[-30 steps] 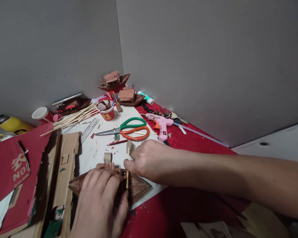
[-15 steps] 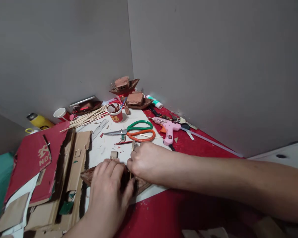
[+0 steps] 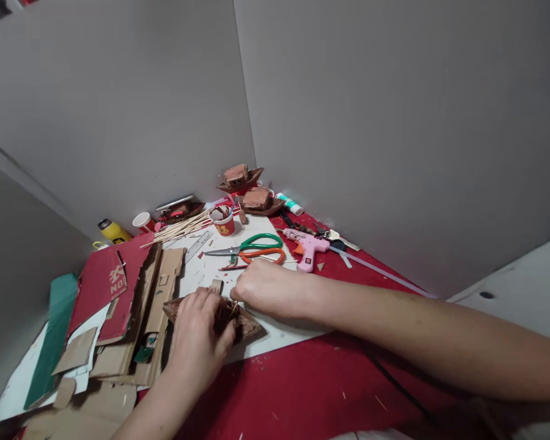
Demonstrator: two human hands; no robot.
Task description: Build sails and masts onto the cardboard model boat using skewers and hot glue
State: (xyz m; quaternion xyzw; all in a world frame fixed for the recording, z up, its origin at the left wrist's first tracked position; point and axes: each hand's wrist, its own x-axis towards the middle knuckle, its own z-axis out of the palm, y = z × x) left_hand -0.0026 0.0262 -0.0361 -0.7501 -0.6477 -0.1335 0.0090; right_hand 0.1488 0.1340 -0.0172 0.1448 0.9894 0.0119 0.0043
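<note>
A small brown cardboard boat model (image 3: 245,325) lies on a white sheet (image 3: 275,333) over the red table. My left hand (image 3: 199,336) lies across the model, fingers curled down over its top, holding it in place. My right hand (image 3: 261,287) is closed just behind the model. Its fingertips pinch a thin wooden stick (image 3: 233,307) that stands in the model's middle. Most of the stick is hidden by my fingers.
Green and orange scissors (image 3: 252,249), a pink glue gun (image 3: 308,247), a metal ruler (image 3: 198,245), a red cup (image 3: 223,221) and a bundle of skewers (image 3: 178,227) lie behind. Two finished boat models (image 3: 250,189) sit in the corner. Cardboard scraps (image 3: 137,318) pile up at left.
The camera has tilted up and back, so everything sits lower and smaller. My right hand has slid down the stick toward the model; less stick shows. My left hand stays on the model.
</note>
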